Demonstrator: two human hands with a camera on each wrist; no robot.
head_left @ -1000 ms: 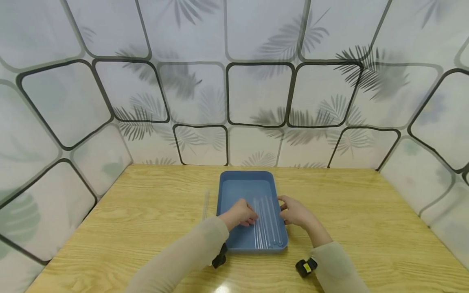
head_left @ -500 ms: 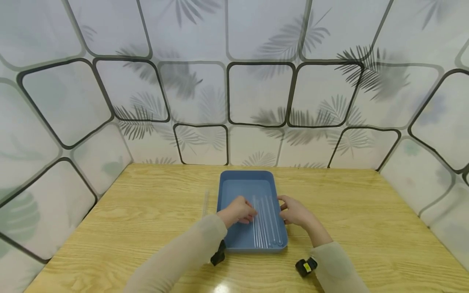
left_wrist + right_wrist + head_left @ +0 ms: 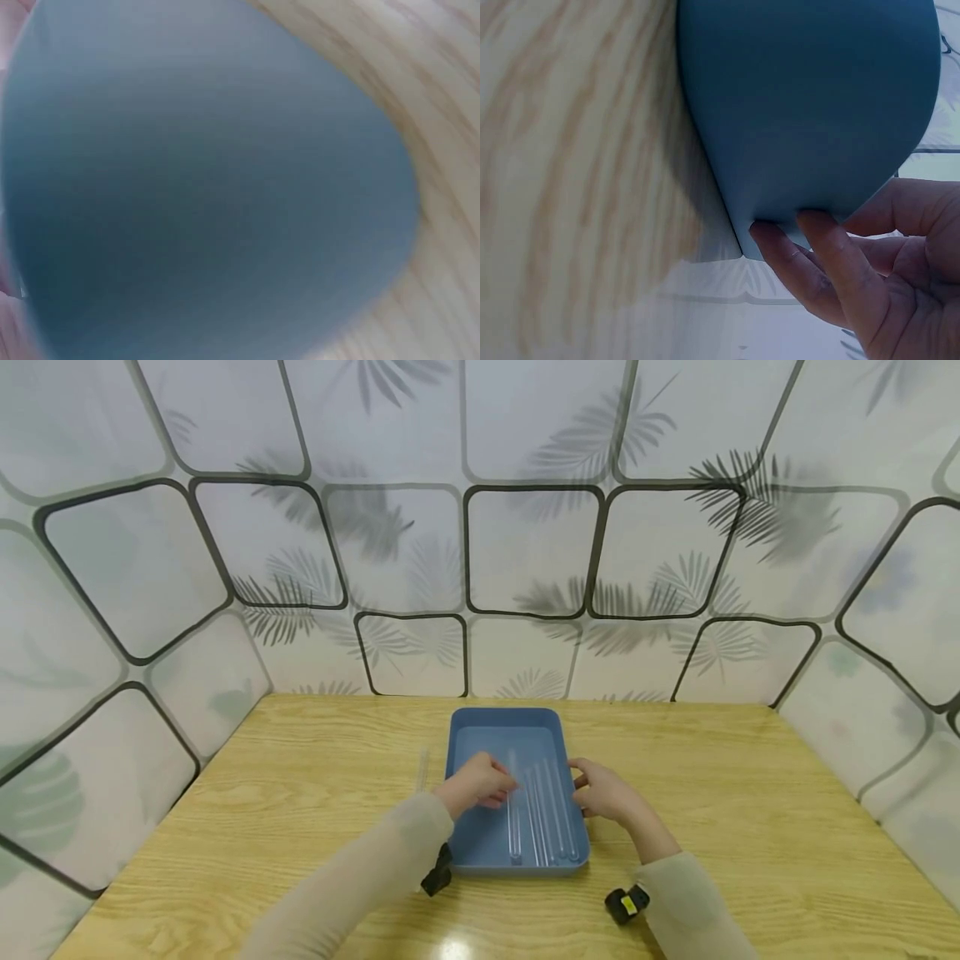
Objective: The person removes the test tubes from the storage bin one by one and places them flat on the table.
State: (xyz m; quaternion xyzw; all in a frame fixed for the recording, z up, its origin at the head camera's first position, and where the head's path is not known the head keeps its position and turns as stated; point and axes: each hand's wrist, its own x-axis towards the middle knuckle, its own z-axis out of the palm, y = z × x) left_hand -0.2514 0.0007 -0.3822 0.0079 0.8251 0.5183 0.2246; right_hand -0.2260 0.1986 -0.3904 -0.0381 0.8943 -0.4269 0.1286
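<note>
A blue tray (image 3: 502,718) stands on the table with several clear test tubes (image 3: 555,814) lying side by side along its right half. My left hand (image 3: 480,779) is over the tray's middle and pinches a clear test tube (image 3: 513,831), which lies lengthwise, a little left of the others. In the left wrist view the tray's blue outer wall (image 3: 217,187) fills most of the picture and hides the fingertips. My right hand (image 3: 606,792) holds the tray's right side; in the right wrist view its fingertips (image 3: 814,217) rest against the outer wall.
Another clear tube (image 3: 422,768) lies on the wooden table (image 3: 315,777), just left of the tray. A patterned cloth (image 3: 525,552) rises behind the table and along both sides. A black wrist camera (image 3: 626,906) hangs below the right sleeve.
My left hand has moved left and slightly away from me, drawing one test tube apart from the rest. My right hand stays at the tray's side.
</note>
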